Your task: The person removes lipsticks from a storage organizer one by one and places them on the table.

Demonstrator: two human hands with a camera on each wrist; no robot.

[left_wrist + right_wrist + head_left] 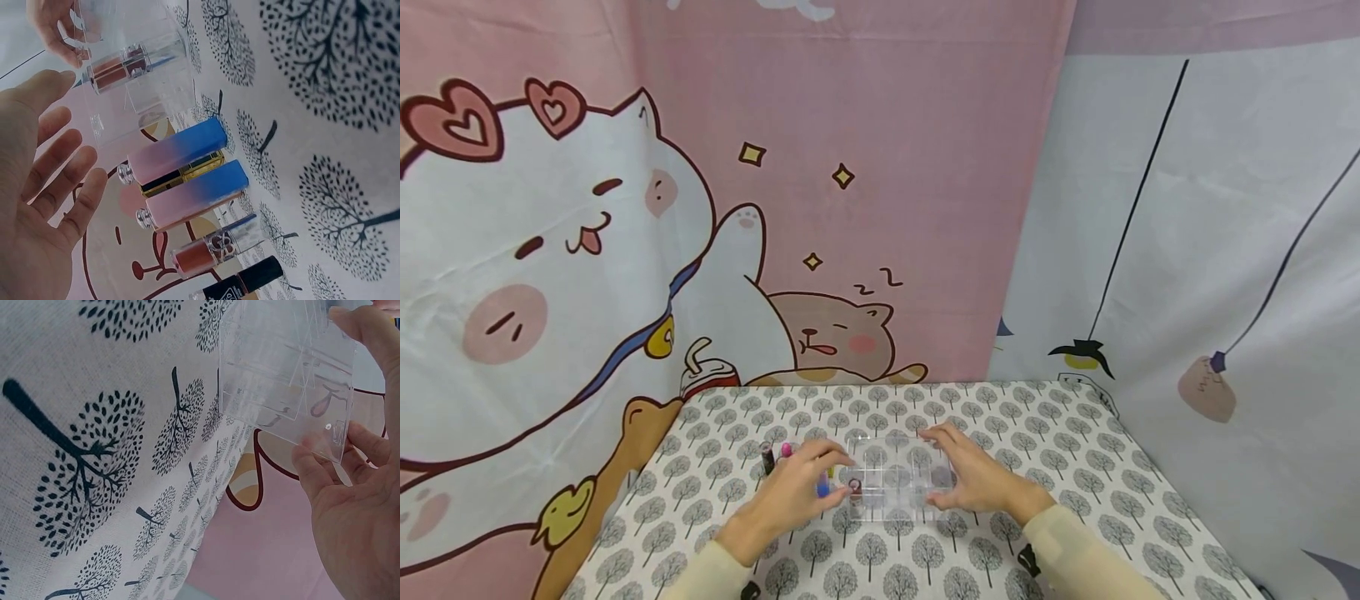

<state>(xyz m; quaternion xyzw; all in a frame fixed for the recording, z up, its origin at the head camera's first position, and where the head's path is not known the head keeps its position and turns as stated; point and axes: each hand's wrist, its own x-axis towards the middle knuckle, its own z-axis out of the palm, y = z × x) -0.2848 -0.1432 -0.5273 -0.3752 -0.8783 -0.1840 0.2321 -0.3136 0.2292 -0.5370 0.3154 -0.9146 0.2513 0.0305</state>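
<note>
A clear plastic organizer (895, 479) with several compartments sits on the table. My right hand (981, 479) grips its right end, thumb on the near side and fingers on the far side. My left hand (786, 492) is by the left end, its fingers spread and relaxed; in the left wrist view they hold nothing. A lip gloss tube (111, 75) with a clear cap stands in a left compartment. Left of the organizer stand two pink-and-blue lipsticks (178, 150), a black-and-gold tube (165, 181) between them, another lip gloss (195, 257) and a black-capped tube (259, 275).
A white cloth (872, 554) printed with grey trees covers the table. Behind it hangs a pink curtain (917, 208) with cartoon animals. A pale curtain (1225, 208) hangs along the right side. In the head view, my left hand partly hides the lipsticks.
</note>
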